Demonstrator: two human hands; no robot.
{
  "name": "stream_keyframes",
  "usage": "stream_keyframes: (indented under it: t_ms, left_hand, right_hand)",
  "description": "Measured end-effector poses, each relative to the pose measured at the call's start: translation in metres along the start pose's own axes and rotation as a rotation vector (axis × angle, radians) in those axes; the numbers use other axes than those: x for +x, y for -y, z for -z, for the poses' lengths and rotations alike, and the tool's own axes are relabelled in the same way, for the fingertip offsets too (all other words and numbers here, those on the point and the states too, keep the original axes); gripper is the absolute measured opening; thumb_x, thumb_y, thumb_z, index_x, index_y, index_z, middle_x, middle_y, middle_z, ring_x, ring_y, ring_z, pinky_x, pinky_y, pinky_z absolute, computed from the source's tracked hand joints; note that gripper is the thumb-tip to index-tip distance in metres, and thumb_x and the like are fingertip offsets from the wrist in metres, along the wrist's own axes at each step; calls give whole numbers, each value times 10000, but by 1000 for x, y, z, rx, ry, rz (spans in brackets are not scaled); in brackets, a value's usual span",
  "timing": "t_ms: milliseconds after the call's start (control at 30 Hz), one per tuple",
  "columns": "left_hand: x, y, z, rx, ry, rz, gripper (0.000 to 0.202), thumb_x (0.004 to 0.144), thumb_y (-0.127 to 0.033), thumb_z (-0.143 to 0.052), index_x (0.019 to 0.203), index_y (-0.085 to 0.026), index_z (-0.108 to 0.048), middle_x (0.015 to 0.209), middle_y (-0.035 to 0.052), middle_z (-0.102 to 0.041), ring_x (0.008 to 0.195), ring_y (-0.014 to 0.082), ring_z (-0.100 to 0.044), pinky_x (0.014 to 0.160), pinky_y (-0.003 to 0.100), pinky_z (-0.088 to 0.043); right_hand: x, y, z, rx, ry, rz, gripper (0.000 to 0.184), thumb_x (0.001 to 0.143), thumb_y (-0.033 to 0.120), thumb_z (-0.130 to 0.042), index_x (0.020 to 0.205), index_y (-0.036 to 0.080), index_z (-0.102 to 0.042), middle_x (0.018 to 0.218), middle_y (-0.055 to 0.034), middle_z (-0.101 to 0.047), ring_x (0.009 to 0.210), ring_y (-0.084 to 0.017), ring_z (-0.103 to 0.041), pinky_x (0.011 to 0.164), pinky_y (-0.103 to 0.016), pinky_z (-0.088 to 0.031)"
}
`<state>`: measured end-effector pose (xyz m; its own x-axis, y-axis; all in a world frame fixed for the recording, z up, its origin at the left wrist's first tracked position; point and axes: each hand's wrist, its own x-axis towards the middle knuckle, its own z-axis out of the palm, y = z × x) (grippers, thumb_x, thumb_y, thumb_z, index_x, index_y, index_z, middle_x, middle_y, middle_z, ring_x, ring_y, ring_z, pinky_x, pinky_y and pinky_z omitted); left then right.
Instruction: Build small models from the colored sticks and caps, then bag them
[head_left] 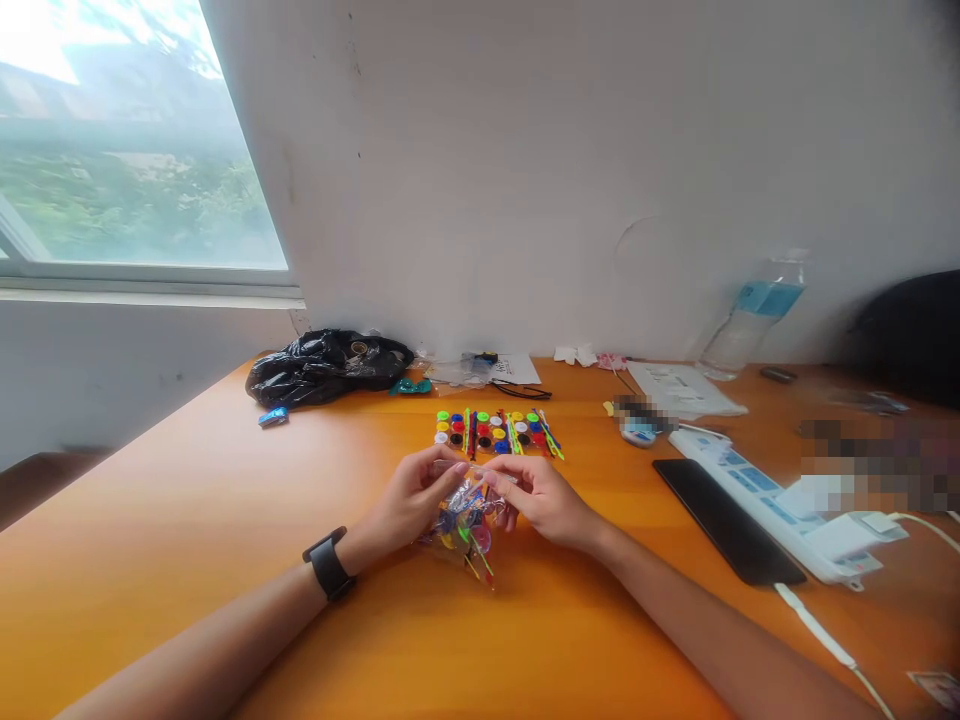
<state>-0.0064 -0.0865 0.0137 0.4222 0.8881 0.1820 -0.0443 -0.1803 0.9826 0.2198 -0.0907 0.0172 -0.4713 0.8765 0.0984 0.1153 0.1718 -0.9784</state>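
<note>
The orange table is carrying everything. A crumpled black plastic bag is lying along its far edge toward the left corner, while a white power strip and a dark phone are lying side by side toward the right edge. The left hand and the right hand are meeting near the table's middle, each with its fingers closed in a pinch on the top of a small clear bag. The bag is hanging between the two hands, its coloured contents drooping toward the near edge. Just beyond the hands, rows of coloured caps and sticks are lying on the table.
</note>
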Motion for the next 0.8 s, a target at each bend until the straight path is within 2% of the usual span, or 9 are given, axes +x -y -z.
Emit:
stream_keyframes:
  t_ms: [133, 200, 300, 433, 633, 800]
  left_hand:
    - [-1, -6, -4, -51, 46, 17, 498, 987, -591, -666, 1251, -169, -651, 1070, 104, -759, 884, 192, -713, 762, 274, -565]
    - [0, -10, -6, -33, 103, -5, 511, 998, -584, -653, 1291, -165, -655, 1148, 126, -753, 953, 216, -722, 830, 303, -579]
    - [1, -11, -7, 42, 134, -38, 485, 1017, -580, -621, 1183, -132, -704, 1050, 119, -765, 891, 208, -710, 813, 304, -571]
    - [2, -6, -5, 98, 84, -56, 470, 1010, -585, -628, 1014, -123, -713, 902, 81, -748, 786, 175, -667, 736, 271, -542]
    - [2, 1, -2, 130, 105, -42, 487, 1022, -603, -591, 996, -125, -683, 894, 80, -733, 775, 174, -646, 705, 267, -521]
    - [0, -3, -2, 112, 106, -22, 483, 1013, -609, -604, 957, -134, -671, 873, 66, -718, 772, 172, -646, 704, 265, -524]
  right_hand:
    - [2, 3, -3, 42, -100, 36, 412, 984, 575, -664, 1001, 169, -732, 672, -17, -707, 538, -156, -668, 544, -268, -575]
    - [3, 3, -4, 52, -156, 53, 412, 972, 574, -680, 1029, 169, -733, 675, -11, -703, 539, -160, -674, 539, -272, -581]
    - [3, 2, -5, 44, -153, 45, 414, 979, 570, -671, 1048, 167, -730, 690, -8, -705, 547, -164, -688, 551, -278, -594]
    - [3, -1, -8, 41, -146, 35, 399, 991, 561, -656, 1029, 170, -728, 728, -10, -716, 551, -158, -697, 553, -268, -598]
    - [2, -2, -11, 39, -160, 48, 378, 995, 545, -658, 1005, 174, -729, 725, -2, -703, 542, -144, -688, 542, -249, -591]
    - [2, -1, -10, 42, -147, 46, 380, 992, 549, -662, 988, 174, -724, 729, -5, -708, 530, -138, -675, 531, -246, -579]
